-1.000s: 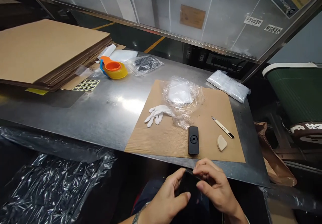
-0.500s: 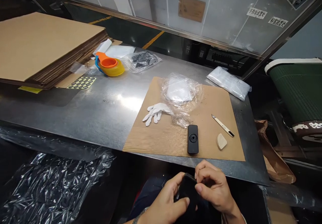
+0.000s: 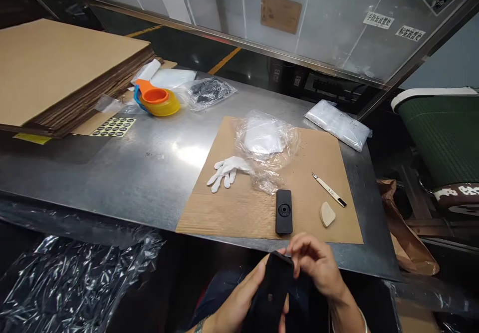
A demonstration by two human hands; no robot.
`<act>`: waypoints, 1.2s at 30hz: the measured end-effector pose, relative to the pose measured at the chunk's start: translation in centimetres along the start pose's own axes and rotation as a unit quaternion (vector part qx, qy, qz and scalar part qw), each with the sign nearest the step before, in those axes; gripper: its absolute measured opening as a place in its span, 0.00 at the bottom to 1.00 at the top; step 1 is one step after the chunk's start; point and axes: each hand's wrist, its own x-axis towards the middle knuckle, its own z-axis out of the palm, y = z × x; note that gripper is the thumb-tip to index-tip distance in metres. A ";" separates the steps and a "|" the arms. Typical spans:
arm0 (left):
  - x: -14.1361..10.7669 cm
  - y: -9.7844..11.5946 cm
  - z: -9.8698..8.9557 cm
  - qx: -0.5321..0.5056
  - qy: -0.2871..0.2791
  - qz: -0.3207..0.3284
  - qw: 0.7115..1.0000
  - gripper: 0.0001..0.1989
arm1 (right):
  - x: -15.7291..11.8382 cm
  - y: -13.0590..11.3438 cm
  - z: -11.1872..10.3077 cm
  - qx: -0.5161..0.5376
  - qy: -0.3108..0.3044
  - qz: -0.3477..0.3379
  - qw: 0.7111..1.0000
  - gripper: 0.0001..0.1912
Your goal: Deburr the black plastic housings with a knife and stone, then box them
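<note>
Below the table's front edge, both my hands hold a flat black rectangular part [image 3: 270, 293]. My left hand [image 3: 239, 300] grips it from the left side and underneath. My right hand [image 3: 317, 265] has its fingertips on the part's top edge. A second black rectangular part [image 3: 284, 211] with a round feature lies on the brown cardboard sheet [image 3: 232, 208] just beyond my hands. A beige wedge-shaped piece [image 3: 328, 213] and a small craft knife [image 3: 329, 189] lie to its right.
On the metal table [image 3: 149, 168] lie a white glove [image 3: 226, 169], a crumpled clear bag [image 3: 266, 142], a sealed white bag [image 3: 338, 124], an orange and yellow tape dispenser [image 3: 155, 101], a sticker sheet [image 3: 113, 126] and stacked cardboard [image 3: 56, 63]. Black plastic film [image 3: 75, 278] hangs at lower left.
The black part in my hands has tilted, with its long face now turned up toward the camera. My right hand's fingers moved onto its top edge. The view shifted slightly.
</note>
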 end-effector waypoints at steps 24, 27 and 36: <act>0.9 5.7 -0.2 -0.233 0.157 0.201 0.938 0.23 | 1.6 -3.5 -2.5 0.073 -0.059 0.158 0.983 0.15; 0.9 5.8 -0.2 -0.227 0.187 0.218 0.931 0.22 | -1.2 -5.8 1.0 0.175 -0.175 0.237 0.940 0.19; 0.8 5.4 -0.2 -0.180 0.224 0.291 0.913 0.23 | -1.5 -6.0 4.3 0.087 -0.284 0.274 0.915 0.27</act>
